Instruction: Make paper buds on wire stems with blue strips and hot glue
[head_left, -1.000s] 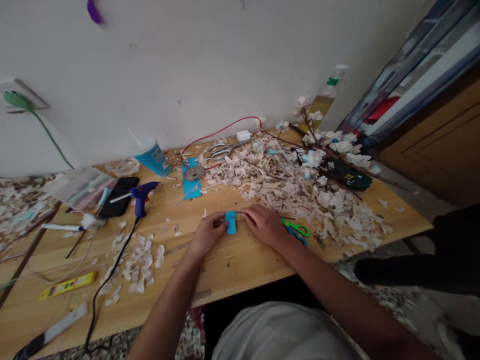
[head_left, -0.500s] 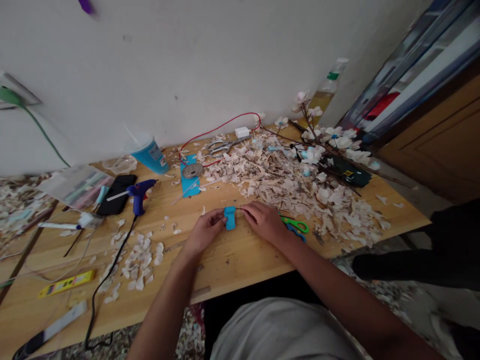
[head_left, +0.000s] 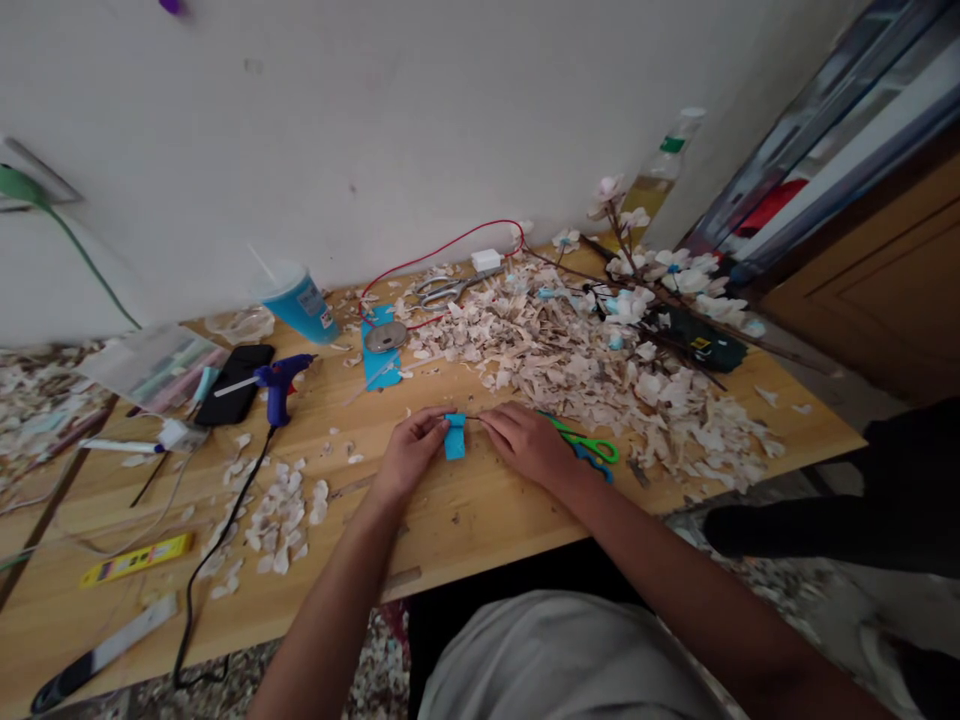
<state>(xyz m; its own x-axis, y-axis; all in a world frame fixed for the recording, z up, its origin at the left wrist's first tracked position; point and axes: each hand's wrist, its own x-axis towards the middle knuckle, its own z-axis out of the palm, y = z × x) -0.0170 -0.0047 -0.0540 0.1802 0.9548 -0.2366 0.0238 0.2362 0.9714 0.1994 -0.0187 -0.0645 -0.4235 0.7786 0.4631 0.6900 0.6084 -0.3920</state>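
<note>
A small piece of blue paper [head_left: 455, 441] is pinched by its left edge in my left hand [head_left: 413, 446], near the front of the wooden table. Its upper edge looks rolled around a thin dark stick [head_left: 472, 418]. My right hand [head_left: 525, 437] grips the other end of that stick, fingertips pressed together. Just right of this hand lie scissors with green handles [head_left: 600, 447] and a blue-handled tool [head_left: 596, 463], both partly hidden by the hand and wrist. Behind my hands spreads a big heap of pale dried petals [head_left: 540, 340].
On the left are a blue glue gun [head_left: 279, 385] with a black cord, a black phone [head_left: 237, 384], a yellow package [head_left: 137, 560] and loose petals [head_left: 277, 520]. Behind stand a blue cup [head_left: 301, 308], a tin lid [head_left: 386, 337], a flowering branch [head_left: 637, 270] and a bottle [head_left: 664, 170].
Both hands stay close together, and the blue paper has shifted slightly left, with its lower part hanging flatter. The whole view has moved a little.
</note>
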